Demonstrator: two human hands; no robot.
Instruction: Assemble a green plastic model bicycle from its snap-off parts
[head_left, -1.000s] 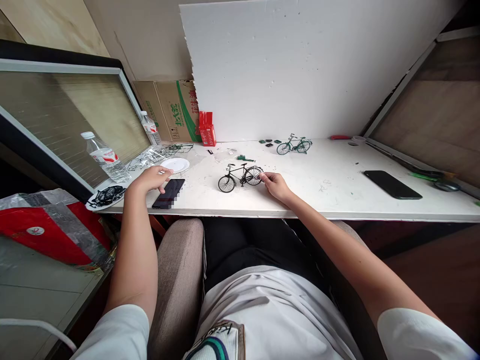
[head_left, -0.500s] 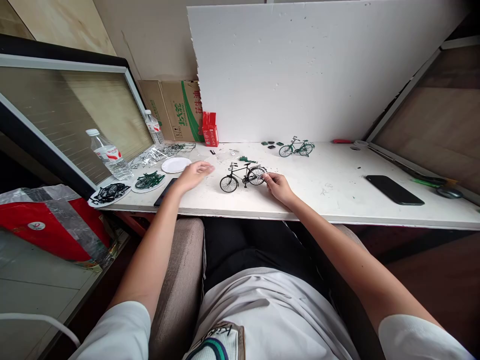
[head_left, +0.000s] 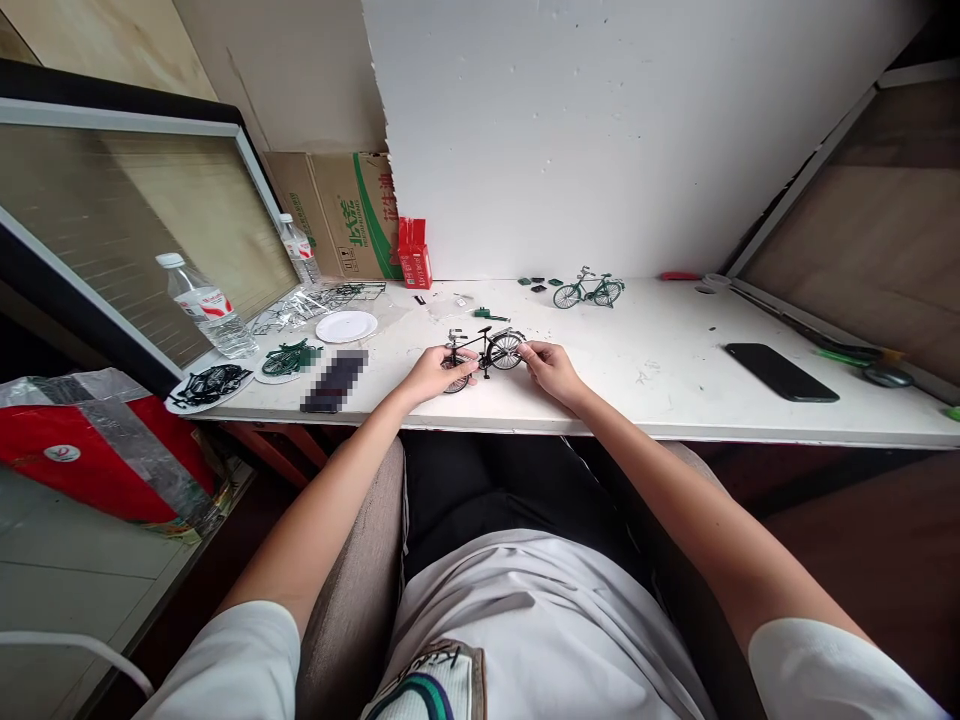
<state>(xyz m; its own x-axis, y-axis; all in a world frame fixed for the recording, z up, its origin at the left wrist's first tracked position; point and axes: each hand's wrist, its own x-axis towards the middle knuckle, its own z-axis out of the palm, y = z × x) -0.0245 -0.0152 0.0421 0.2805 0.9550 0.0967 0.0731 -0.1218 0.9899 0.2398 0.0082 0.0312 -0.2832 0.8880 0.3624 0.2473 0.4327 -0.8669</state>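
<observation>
A small black model bicycle (head_left: 486,348) stands upright over the white table in front of me. My left hand (head_left: 436,374) is closed around its front wheel, with the thumb across the spokes, so part of that wheel is hidden. At the other end, my right hand (head_left: 553,373) pinches the edge of the rear wheel. Just behind the bicycle lies a green plastic piece (head_left: 491,314). Farther back to the right stands a green model bicycle (head_left: 589,289).
Plates with black parts (head_left: 210,386) and green parts (head_left: 289,358) stand at left, near a bare white plate (head_left: 346,326) and a water bottle (head_left: 206,308). A pixelated dark object (head_left: 334,381) lies left of my hand. A black phone (head_left: 781,372) lies at right.
My left hand has come right and down from above the table and taken hold of the black model bicycle's front wheel. My right hand keeps its grip on the rear wheel.
</observation>
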